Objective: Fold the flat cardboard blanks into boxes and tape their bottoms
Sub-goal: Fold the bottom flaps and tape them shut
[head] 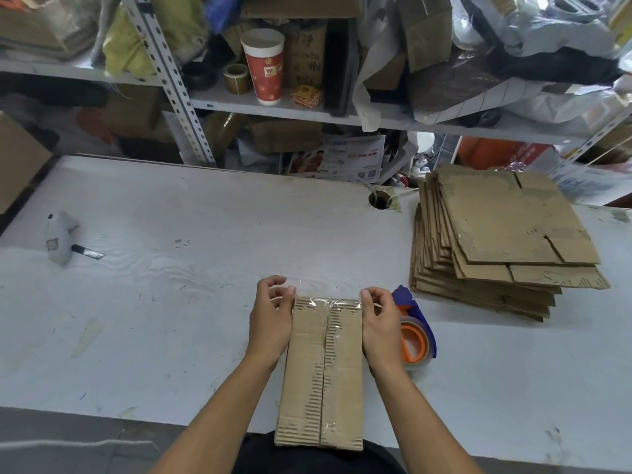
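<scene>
Pinching tape strip (326,291) over box (323,371): left hand (272,314), right hand (379,319).

Scuffed white table (205,234), folded box (325,371), blank stack (506,241), tape dispenser (415,333), grey handheld tool (60,239)

You are facing a white table (212,234), its top scuffed and marked, with a round cable hole (380,199) near the far edge. Behind it stands a grey metal shelf unit (239,104) with a perforated upright (171,80) slanting across your view. On the shelf sit a red and white paper cup (264,65), a brown roll (236,78) just left of it, and a dark flat panel (340,66) to the right. Bags and wrapped bundles (513,46) crowd the shelf's right side. Printed leaflets (352,159) lean below the shelf. A grey handheld device (60,236) lies at the table's left. The light is even and soft.
</scene>
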